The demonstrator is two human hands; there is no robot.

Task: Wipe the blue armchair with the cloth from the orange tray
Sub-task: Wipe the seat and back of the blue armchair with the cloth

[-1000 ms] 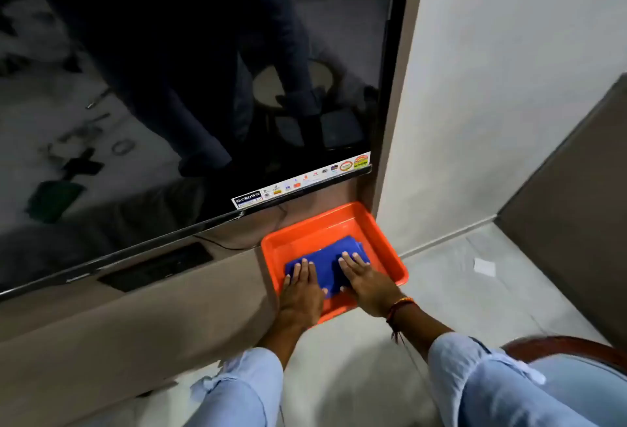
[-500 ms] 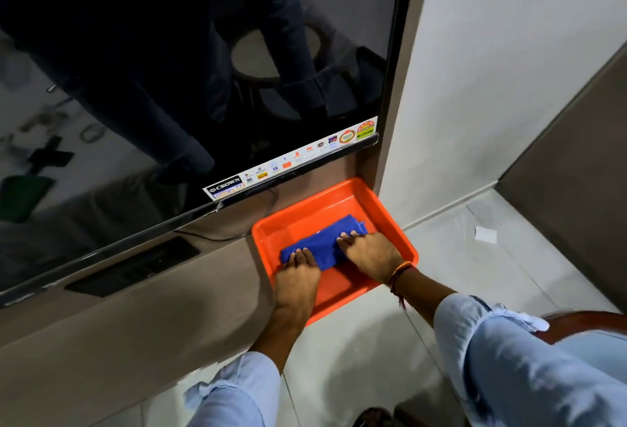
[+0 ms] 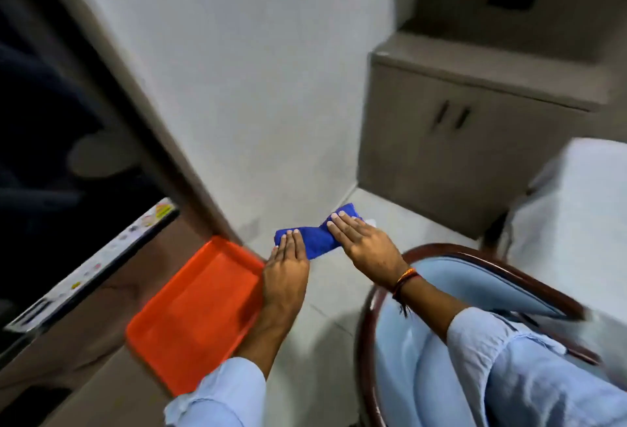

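Head view shows both hands, left [image 3: 286,265] and right [image 3: 368,248], gripping the soft, light blue cloth [image 3: 315,240] by its ends beside the orange plastic tray [image 3: 190,321].

One orange tray [image 3: 190,318]; one blue cloth [image 3: 315,240]; two bare hands, a left hand [image 3: 286,265] and a right hand [image 3: 368,248]; one blue armchair [image 3: 475,287]; one grey cabinet [image 3: 458,141] with two dark door handles [image 3: 451,116]; one thread wristband [image 3: 405,279].

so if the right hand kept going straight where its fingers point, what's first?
Right hand, holding the blue cloth, points up-left at the white wall. Nothing shows between, though depth is unclear.
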